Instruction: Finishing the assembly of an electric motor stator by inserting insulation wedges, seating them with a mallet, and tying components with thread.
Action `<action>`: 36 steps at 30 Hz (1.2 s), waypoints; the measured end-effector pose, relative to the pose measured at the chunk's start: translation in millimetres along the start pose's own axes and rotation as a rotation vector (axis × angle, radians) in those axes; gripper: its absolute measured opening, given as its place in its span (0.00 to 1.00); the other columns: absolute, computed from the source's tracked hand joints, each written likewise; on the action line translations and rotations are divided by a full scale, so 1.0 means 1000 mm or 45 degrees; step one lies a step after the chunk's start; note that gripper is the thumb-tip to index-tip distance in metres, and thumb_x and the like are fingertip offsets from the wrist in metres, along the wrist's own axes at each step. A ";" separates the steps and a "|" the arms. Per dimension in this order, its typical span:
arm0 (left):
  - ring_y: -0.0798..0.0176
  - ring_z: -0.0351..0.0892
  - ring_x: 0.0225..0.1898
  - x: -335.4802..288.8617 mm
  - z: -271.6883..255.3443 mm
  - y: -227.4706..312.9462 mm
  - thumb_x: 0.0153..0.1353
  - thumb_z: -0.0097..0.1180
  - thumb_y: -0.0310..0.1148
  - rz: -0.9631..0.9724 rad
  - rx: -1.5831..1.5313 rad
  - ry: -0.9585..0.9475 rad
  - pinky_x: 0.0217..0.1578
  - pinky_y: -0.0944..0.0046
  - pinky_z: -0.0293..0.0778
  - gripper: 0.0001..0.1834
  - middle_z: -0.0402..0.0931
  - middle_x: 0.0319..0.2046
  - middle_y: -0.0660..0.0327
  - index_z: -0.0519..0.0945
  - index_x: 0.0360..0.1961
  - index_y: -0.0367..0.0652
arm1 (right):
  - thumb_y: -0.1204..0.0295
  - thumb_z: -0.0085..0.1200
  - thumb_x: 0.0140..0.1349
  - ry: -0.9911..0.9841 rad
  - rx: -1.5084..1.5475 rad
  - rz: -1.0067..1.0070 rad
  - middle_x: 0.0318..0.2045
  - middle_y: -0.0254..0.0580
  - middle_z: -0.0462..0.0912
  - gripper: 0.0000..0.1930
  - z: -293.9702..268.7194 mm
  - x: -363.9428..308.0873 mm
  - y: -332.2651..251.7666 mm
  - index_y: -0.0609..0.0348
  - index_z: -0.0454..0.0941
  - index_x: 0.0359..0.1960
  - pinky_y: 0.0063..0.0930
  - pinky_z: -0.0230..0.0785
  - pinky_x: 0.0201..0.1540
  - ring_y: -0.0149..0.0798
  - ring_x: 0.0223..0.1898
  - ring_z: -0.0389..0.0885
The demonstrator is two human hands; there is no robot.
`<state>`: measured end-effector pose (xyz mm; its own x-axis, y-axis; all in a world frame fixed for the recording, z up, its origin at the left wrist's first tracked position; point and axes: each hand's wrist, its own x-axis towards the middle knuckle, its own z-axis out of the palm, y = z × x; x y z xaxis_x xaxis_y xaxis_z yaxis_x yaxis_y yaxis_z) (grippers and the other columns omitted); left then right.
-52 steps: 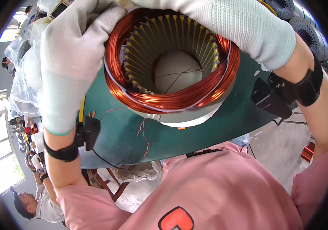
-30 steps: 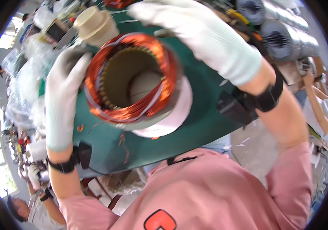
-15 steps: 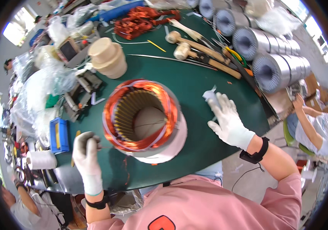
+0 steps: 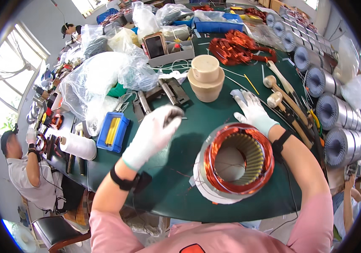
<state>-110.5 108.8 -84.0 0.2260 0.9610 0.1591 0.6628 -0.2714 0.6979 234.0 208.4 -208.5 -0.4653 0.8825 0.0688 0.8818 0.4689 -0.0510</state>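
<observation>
Fingers of our left white-gloved hand (image 4: 156,130) curl, contents unclear; our right white-gloved hand (image 4: 253,111) spreads wide, touching a pale-grey scrap (image 4: 234,92). We judge the copper-wound, ring-shaped stator (image 4: 250,154), upright on the green tabletop (image 4: 161,196), heavy, stiff, its wire (image 4: 211,166) scratchable: grip the grey outer wall (image 4: 211,186).

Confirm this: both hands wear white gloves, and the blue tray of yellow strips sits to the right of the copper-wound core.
Wrong side: the head view shows the blue tray of yellow strips to the left of the copper-wound core. The rest is right.
</observation>
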 end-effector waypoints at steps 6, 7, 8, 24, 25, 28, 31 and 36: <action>0.44 0.79 0.52 0.116 -0.010 -0.060 0.64 0.55 0.35 0.181 0.269 0.161 0.54 0.53 0.73 0.19 0.79 0.48 0.43 0.78 0.52 0.34 | 0.57 0.62 0.61 0.206 0.252 -0.060 0.74 0.65 0.51 0.42 -0.037 -0.012 -0.021 0.54 0.56 0.75 0.55 0.47 0.75 0.68 0.75 0.50; 0.42 0.79 0.53 0.127 -0.002 -0.062 0.64 0.55 0.35 0.185 0.289 0.189 0.55 0.52 0.73 0.20 0.79 0.49 0.42 0.77 0.53 0.33 | 0.59 0.63 0.59 0.271 0.264 -0.089 0.74 0.65 0.52 0.43 -0.043 -0.014 -0.021 0.54 0.57 0.74 0.55 0.48 0.75 0.67 0.74 0.51; 0.41 0.78 0.53 0.134 0.010 -0.063 0.64 0.53 0.33 0.215 0.300 0.258 0.55 0.52 0.73 0.20 0.78 0.50 0.40 0.76 0.54 0.32 | 0.63 0.65 0.56 0.321 0.317 -0.111 0.73 0.64 0.55 0.43 -0.053 -0.015 -0.024 0.55 0.59 0.74 0.53 0.50 0.74 0.66 0.73 0.54; 0.42 0.66 0.68 0.069 0.023 -0.101 0.64 0.57 0.37 0.313 0.806 0.159 0.65 0.46 0.66 0.24 0.74 0.61 0.49 0.76 0.59 0.39 | 0.66 0.70 0.44 0.352 0.679 -0.110 0.57 0.54 0.74 0.45 -0.106 0.110 -0.043 0.47 0.66 0.69 0.39 0.65 0.68 0.54 0.61 0.74; 0.42 0.66 0.68 0.060 0.020 -0.099 0.63 0.56 0.35 0.322 0.794 0.114 0.65 0.46 0.66 0.24 0.73 0.62 0.49 0.76 0.60 0.39 | 0.70 0.70 0.43 0.371 0.660 -0.066 0.60 0.52 0.75 0.46 -0.105 0.109 -0.033 0.49 0.67 0.70 0.37 0.62 0.70 0.50 0.64 0.73; 0.44 0.73 0.62 0.047 -0.003 -0.082 0.61 0.56 0.35 0.283 0.842 -0.128 0.62 0.48 0.69 0.22 0.76 0.58 0.50 0.78 0.56 0.42 | 0.69 0.64 0.52 0.502 0.577 -0.062 0.57 0.54 0.75 0.38 -0.095 0.110 0.000 0.47 0.66 0.68 0.41 0.68 0.65 0.55 0.60 0.74; 0.42 0.84 0.42 0.082 -0.022 -0.052 0.62 0.54 0.40 0.027 0.695 -0.336 0.46 0.50 0.79 0.16 0.83 0.37 0.46 0.85 0.43 0.42 | 0.70 0.62 0.55 0.620 0.456 0.003 0.57 0.54 0.75 0.35 -0.087 0.108 0.011 0.50 0.67 0.68 0.43 0.68 0.65 0.55 0.61 0.73; 0.40 0.83 0.43 0.206 -0.004 -0.084 0.63 0.52 0.39 0.035 0.739 -0.086 0.48 0.49 0.78 0.17 0.84 0.38 0.44 0.86 0.43 0.40 | 0.75 0.57 0.60 0.872 0.572 -0.122 0.58 0.56 0.75 0.29 -0.111 0.090 -0.032 0.60 0.69 0.65 0.42 0.65 0.66 0.56 0.61 0.73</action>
<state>-122.1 329.6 -107.3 0.2814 0.9528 0.1135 0.9342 -0.2991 0.1943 173.1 268.6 -89.9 -0.2583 0.6880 0.6782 0.6580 0.6393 -0.3979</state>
